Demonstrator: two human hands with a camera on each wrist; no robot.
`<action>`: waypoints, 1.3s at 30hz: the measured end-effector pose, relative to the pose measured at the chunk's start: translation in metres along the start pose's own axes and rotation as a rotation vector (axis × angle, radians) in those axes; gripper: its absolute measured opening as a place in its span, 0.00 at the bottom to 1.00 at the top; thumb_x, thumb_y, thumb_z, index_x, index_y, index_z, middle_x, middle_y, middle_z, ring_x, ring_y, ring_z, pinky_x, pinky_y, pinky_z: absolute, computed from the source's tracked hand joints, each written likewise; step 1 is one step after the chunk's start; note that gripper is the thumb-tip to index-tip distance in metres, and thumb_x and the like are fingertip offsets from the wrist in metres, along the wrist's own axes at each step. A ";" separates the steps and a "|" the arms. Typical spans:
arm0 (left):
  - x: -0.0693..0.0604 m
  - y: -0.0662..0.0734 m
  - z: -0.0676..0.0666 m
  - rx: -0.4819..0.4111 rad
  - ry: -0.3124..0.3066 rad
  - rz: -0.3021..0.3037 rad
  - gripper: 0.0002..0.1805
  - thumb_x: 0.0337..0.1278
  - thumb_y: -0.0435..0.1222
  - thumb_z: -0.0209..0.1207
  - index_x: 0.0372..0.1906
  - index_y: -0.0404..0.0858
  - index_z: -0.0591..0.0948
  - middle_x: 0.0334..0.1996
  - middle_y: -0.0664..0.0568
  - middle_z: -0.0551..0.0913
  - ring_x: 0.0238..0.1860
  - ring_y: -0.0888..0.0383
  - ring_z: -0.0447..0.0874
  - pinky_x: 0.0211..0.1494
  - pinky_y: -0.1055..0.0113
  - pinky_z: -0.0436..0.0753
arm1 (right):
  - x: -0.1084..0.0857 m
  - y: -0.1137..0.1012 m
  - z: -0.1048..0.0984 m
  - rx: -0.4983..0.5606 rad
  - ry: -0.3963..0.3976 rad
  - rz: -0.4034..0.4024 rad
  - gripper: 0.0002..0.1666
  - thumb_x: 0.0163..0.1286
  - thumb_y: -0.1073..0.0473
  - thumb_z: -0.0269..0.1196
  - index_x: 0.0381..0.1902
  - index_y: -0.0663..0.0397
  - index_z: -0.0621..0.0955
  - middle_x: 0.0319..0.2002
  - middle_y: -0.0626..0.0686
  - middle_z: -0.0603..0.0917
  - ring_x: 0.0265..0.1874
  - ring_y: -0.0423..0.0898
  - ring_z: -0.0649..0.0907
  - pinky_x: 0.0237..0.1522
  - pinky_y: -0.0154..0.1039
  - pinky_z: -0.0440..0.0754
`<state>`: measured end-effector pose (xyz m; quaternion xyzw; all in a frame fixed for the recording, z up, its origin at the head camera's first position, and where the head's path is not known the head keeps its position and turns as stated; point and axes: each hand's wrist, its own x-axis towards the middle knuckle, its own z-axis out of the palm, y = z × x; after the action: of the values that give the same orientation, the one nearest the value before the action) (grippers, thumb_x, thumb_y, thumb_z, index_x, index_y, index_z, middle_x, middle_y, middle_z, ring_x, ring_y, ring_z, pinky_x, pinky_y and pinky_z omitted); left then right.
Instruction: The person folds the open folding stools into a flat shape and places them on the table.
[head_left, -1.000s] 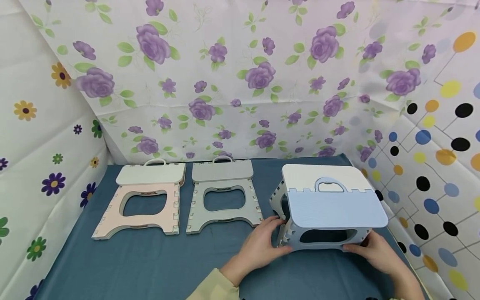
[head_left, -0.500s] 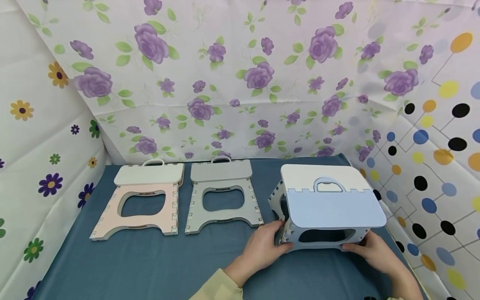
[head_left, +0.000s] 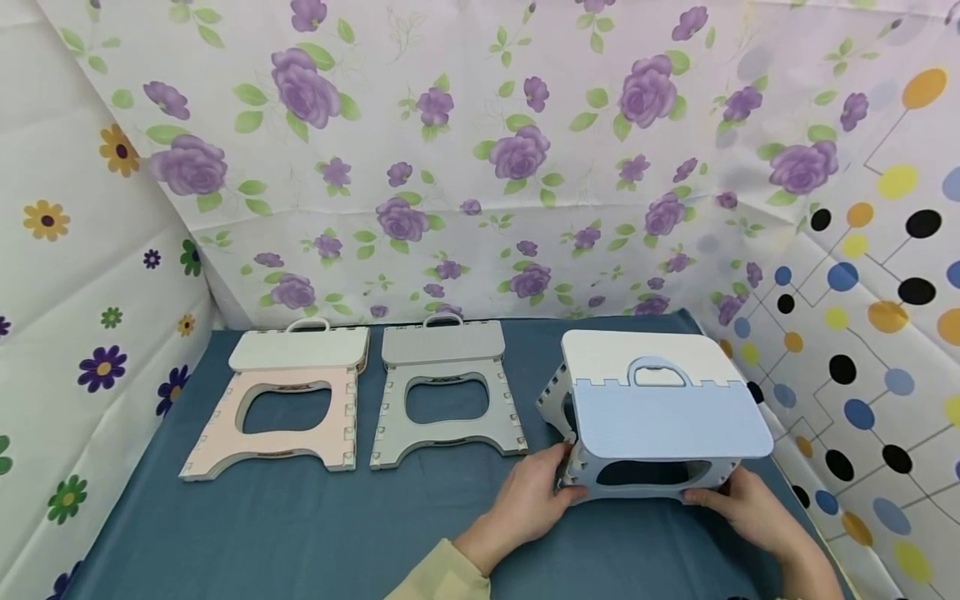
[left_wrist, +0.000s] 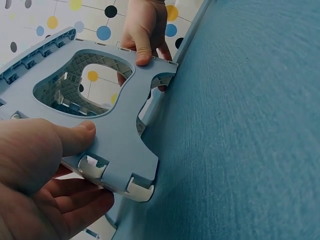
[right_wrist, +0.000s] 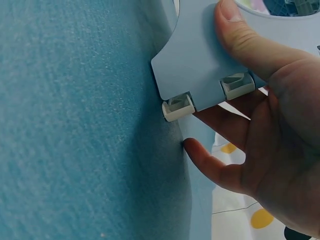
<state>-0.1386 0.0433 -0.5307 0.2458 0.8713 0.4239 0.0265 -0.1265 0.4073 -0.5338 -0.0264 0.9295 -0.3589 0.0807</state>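
Observation:
A blue and white folding step stool [head_left: 667, 417] stands unfolded on the right of the table, its arched blue handle [head_left: 658, 371] lying on the top. My left hand [head_left: 525, 496] grips the front leg panel at its lower left corner; the left wrist view shows the thumb [left_wrist: 80, 136] on the outer face and the fingers behind the hinged edge. At the lower right corner my right hand [head_left: 750, 510] pinches the same panel, thumb in front. In the right wrist view the little finger [right_wrist: 212, 162] sticks out beside the panel. The stool's back legs are mostly hidden.
A pink and white folded stool [head_left: 292, 408] lies flat at the left of the blue cloth-covered table [head_left: 300, 533]. Beside it lies a grey folded stool [head_left: 447, 408], close to my left hand. Flowered sheets [head_left: 465, 167] hang behind, and a dotted sheet [head_left: 885, 333] borders the right side.
Both hands keep their grip on the blue stool, which stays in place. The left hand and forearm have shifted very slightly to the right. The other stools have not moved.

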 end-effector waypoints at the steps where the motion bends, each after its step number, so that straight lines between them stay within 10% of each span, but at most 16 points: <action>1: 0.000 0.000 0.000 -0.004 -0.004 -0.002 0.29 0.70 0.45 0.72 0.70 0.41 0.79 0.58 0.52 0.87 0.53 0.63 0.86 0.52 0.65 0.85 | 0.000 0.000 0.001 -0.001 0.001 -0.004 0.46 0.70 0.43 0.75 0.72 0.63 0.69 0.59 0.63 0.83 0.47 0.49 0.82 0.43 0.37 0.82; 30: 0.004 0.005 0.004 0.091 -0.030 0.028 0.19 0.74 0.37 0.67 0.63 0.39 0.78 0.48 0.49 0.90 0.42 0.62 0.89 0.39 0.67 0.84 | 0.001 0.004 0.009 0.045 0.082 -0.210 0.30 0.68 0.60 0.77 0.64 0.59 0.77 0.53 0.55 0.88 0.46 0.33 0.84 0.43 0.36 0.84; 39: 0.004 -0.002 0.003 -0.049 -0.046 -0.012 0.18 0.71 0.25 0.64 0.61 0.42 0.84 0.46 0.53 0.91 0.36 0.68 0.85 0.36 0.69 0.81 | 0.001 0.003 0.026 0.112 0.178 -0.302 0.18 0.68 0.67 0.76 0.54 0.58 0.86 0.47 0.43 0.88 0.42 0.35 0.85 0.46 0.27 0.79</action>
<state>-0.1428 0.0460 -0.5332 0.2496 0.8613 0.4392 0.0553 -0.1230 0.3922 -0.5551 -0.1294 0.8970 -0.4191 -0.0554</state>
